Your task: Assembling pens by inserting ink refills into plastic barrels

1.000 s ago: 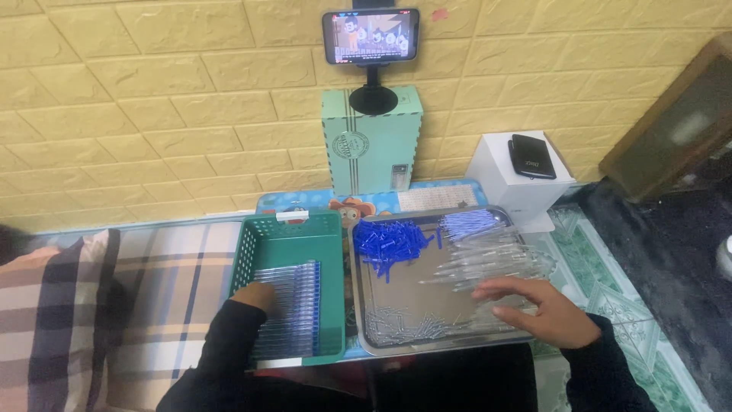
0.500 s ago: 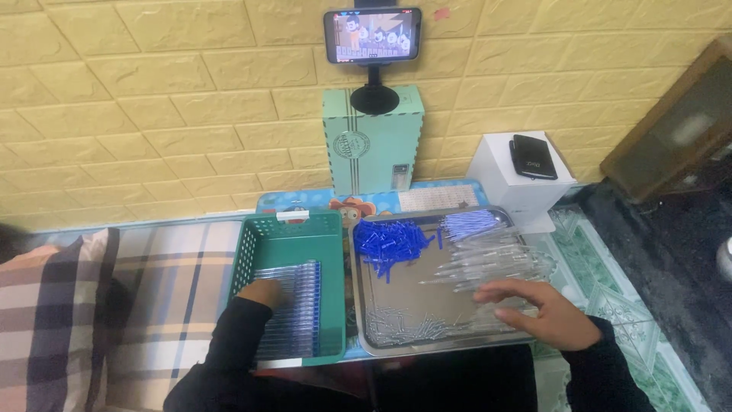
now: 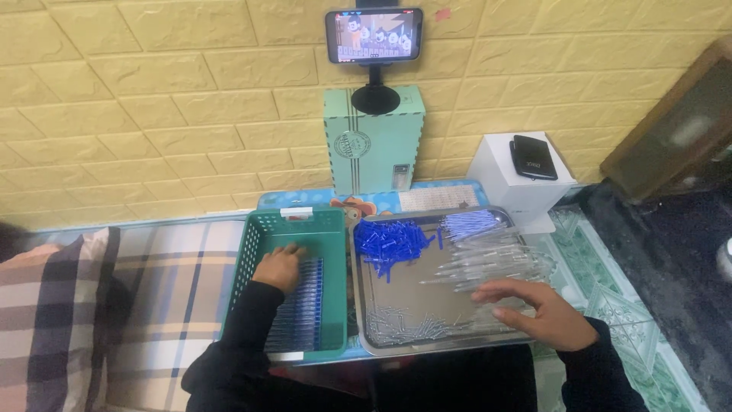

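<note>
Left hand (image 3: pixel 279 267) is down inside the green plastic slotted basket (image 3: pixel 259 229), fingers curled over the top end of the row of blue-capped clear tubes (image 3: pixel 301 309) packed along the basket floor; whether it pinches one cannot be told from here. The row runs from under those fingertips back toward the person's body, tight against the basket's right wall.

Over on the other side, right hand (image 3: pixel 534 309) lies flat and spread, palm down, gripping nothing, at the near right corner of the shallow steel tray (image 3: pixel 364 320). Just beyond its fingertips sits the loose heap of clear plastic tubes (image 3: pixel 488 263), touching or nearly so. The pile of small blue caps (image 3: pixel 393 240) is at the tray's far left, well apart from that hand. A scatter of short clear pieces (image 3: pixel 404 328) lines the tray's near edge, left of the hand.

Behind stand a mint-green box (image 3: pixel 374 145) and a phone on a stand (image 3: pixel 374 34)
</note>
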